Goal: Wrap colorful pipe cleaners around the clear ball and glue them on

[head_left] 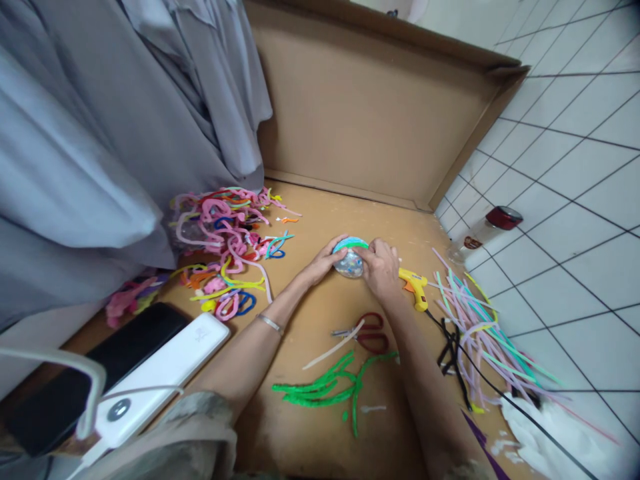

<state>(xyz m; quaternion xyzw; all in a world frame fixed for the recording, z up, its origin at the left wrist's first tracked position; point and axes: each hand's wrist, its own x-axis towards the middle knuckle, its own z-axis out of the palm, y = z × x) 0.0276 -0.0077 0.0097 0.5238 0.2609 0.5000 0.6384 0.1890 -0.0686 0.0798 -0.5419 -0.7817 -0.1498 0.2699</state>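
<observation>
A round, see-through piece [349,268] with a blue-and-green upper edge is sitting between a person's two hands over the middle of the bench [305,307]. The left hand [324,263] is gripping its left side, while the fingers of the right hand [383,272] are touching its right side; whether that grip is closed cannot be told. Red-handled scissors [367,330] and fuzzy green stems [320,389] are lying nearer the person, a yellow glue gun [419,291] is resting just right, and a tangle of colourful stems [220,217] is spreading leftward.
</observation>
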